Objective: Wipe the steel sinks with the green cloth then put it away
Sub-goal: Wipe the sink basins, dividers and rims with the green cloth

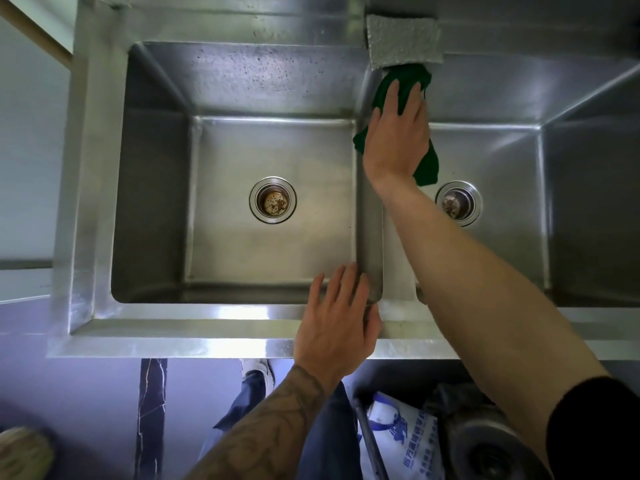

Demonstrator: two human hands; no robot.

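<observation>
Wiping underway: right hand [398, 140] is pressing green cloth [428, 167] flat; left hand [337, 320] resting spread, empty. Next, probably: sink [502, 161] floor beneath fingers [391, 97].

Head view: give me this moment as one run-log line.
phase: wiping | right hand: flat on green cloth, far-left corner of right sink | left hand: open, over front rim | grey sponge: on ledge above cloth

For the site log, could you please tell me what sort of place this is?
Probably a commercial kitchen's wash area: a deep steel double sink with strainer drains, a scouring pad on its back ledge, and the right hand pressing a green cloth against it.
</observation>
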